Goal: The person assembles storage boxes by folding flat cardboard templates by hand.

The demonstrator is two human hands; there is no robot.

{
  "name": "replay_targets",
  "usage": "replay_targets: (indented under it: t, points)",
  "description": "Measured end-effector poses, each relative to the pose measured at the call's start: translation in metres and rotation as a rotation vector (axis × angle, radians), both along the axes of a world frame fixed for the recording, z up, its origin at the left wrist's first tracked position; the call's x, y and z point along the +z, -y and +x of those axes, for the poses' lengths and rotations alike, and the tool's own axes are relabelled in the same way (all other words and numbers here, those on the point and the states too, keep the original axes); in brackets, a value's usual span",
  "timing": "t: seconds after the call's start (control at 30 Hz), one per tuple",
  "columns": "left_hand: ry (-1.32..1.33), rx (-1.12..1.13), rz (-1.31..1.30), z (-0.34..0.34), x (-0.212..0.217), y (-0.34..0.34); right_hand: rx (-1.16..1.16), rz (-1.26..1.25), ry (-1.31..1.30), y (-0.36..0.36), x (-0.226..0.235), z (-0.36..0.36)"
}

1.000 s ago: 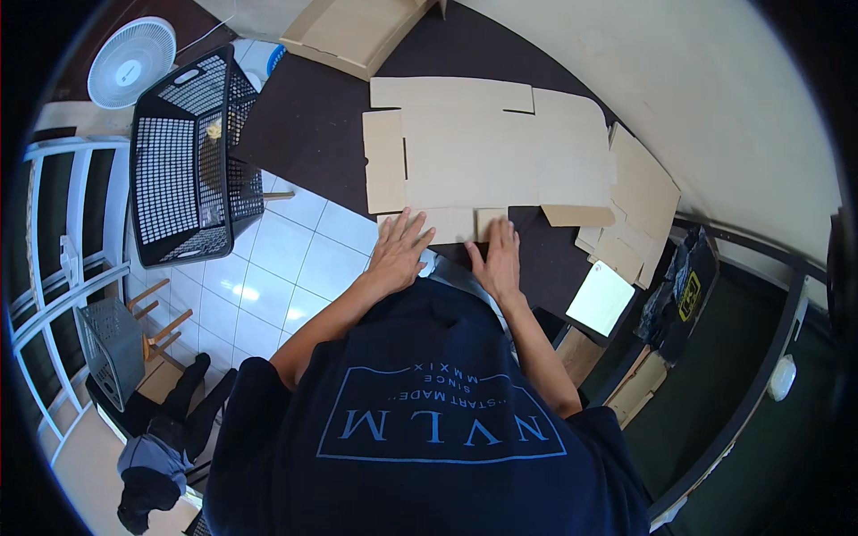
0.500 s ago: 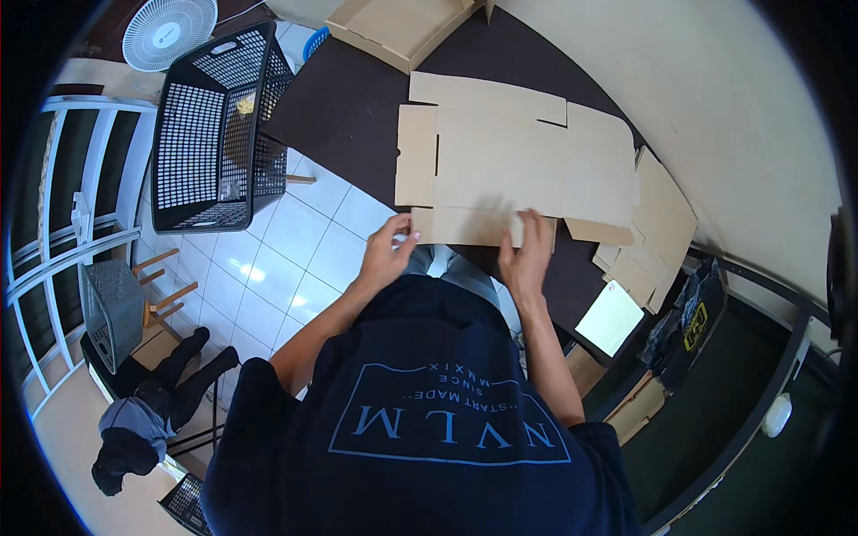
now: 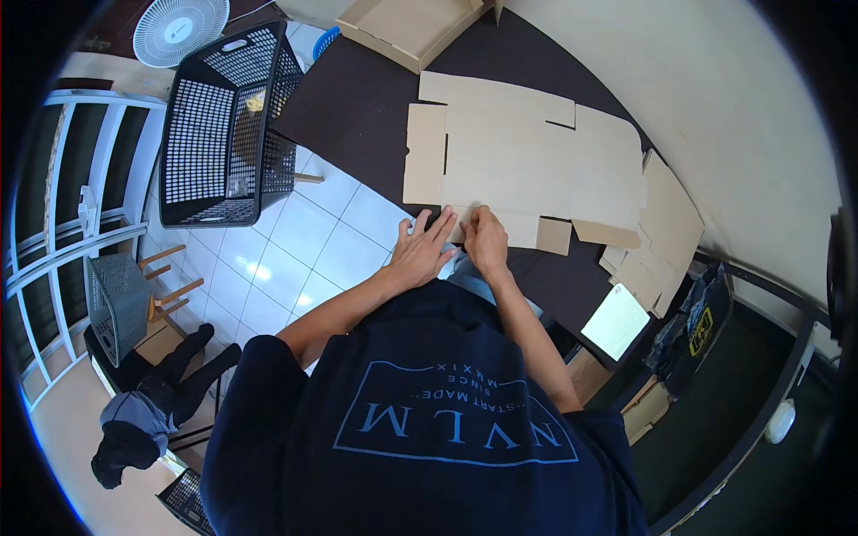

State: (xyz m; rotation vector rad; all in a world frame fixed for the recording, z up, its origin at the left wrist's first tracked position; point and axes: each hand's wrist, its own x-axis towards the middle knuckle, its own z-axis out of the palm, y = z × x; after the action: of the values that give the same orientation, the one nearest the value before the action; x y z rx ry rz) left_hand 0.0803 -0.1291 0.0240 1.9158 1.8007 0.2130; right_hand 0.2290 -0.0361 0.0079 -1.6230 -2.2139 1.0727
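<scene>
A flat, unfolded cardboard box blank (image 3: 509, 161) with slots and side flaps lies on the dark table in front of me. My left hand (image 3: 422, 250) rests on the left end of its near flap, fingers stretched out and spread. Close beside it, my right hand (image 3: 485, 241) has its fingers curled together on the same flap, at the edge nearest my body. The fingertips hide part of the flap, and the thumb's grip is hard to see.
An open cardboard box (image 3: 407, 36) stands at the table's far side. More cardboard pieces (image 3: 661, 241) lie on the right, beside a pale green sheet (image 3: 615, 322). A black plastic basket (image 3: 210, 152) is at left, above a tiled floor. Another person (image 3: 138, 420) is at lower left.
My right hand has moved left along the near flap, close to my left hand. My left hand has shifted right onto the flap and spread its fingers. The view has shifted slightly.
</scene>
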Motion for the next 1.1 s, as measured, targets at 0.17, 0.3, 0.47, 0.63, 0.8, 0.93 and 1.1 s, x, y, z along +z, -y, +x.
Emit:
replay_targets:
  t: [0.17, 0.3, 0.47, 0.63, 0.8, 0.93, 1.1]
  points:
    - [0.007, -0.066, -0.056, -0.007, 0.011, 0.014, 0.02, -0.006, 0.032, -0.005, 0.002, -0.005]
    - [0.076, -0.092, -0.001, -0.012, 0.018, 0.013, -0.001, 0.017, 0.057, -0.003, -0.004, -0.005]
    - [0.385, 0.14, -0.151, -0.038, 0.012, -0.009, 0.02, -0.007, 0.021, -0.009, -0.011, 0.003]
    - [0.176, 0.797, 0.237, -0.059, -0.025, -0.062, 0.013, -0.142, -0.028, -0.007, 0.007, -0.001]
    - [0.523, 0.814, 0.007, -0.053, 0.001, -0.091, -0.138, -0.285, -0.397, -0.009, 0.0, 0.0]
    - [0.535, 0.428, 0.399, -0.031, 0.0, -0.088, -0.213, -0.064, -0.278, -0.037, 0.021, -0.008]
    - [0.262, 0.234, 0.221, -0.013, -0.009, -0.086, -0.091, 0.132, -0.342, -0.061, 0.021, -0.021]
